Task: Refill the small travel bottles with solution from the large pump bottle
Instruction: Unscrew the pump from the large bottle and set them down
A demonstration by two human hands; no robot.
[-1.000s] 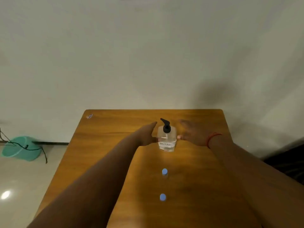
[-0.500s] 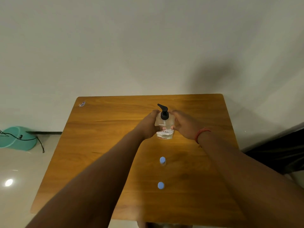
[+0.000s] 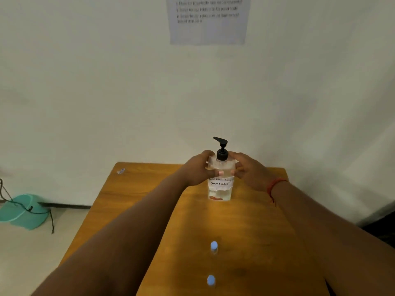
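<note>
A clear pump bottle [image 3: 220, 190] with a black pump head and a white label reading "solution" stands upright at the middle of the wooden table [image 3: 141, 201]. My left hand [image 3: 197, 167] grips its upper left side and my right hand [image 3: 249, 169] grips its upper right side, thumbs on the front. Two small travel bottles with blue caps stand nearer me on the table, one [image 3: 214, 247] behind the other [image 3: 211, 280]. Whether the pump bottle's base touches the table I cannot tell.
A white wall rises right behind the table, with a printed sheet [image 3: 208, 20] taped high up. A teal bucket [image 3: 22, 211] and a dark cable lie on the floor at the left. A small scrap [image 3: 120, 171] sits at the table's far left corner.
My hands went from beside the pump bottle to gripping it on both sides. The camera tilted up, so the bottle sits higher against the wall.
</note>
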